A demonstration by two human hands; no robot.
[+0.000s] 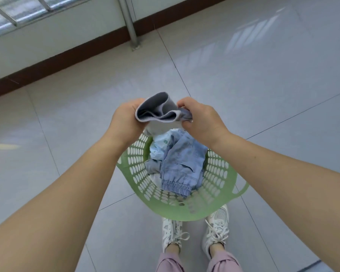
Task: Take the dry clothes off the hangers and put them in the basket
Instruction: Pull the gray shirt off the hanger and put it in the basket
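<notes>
I hold a small grey garment (157, 110) with a folded elastic band above the green perforated basket (220, 185). My left hand (126, 122) grips its left side and my right hand (200, 120) pinches its right side, with a bit of blue cloth bunched under the fingers. Inside the basket lie light blue trousers (183, 165) with an elastic cuff, on top of pale printed clothes (161, 143). No hangers are in view.
The basket stands on a grey tiled floor (263, 95) just in front of my white sneakers (216, 230). A metal pole (130, 24) rises at the back beside a low wall with a brown skirting (57, 57).
</notes>
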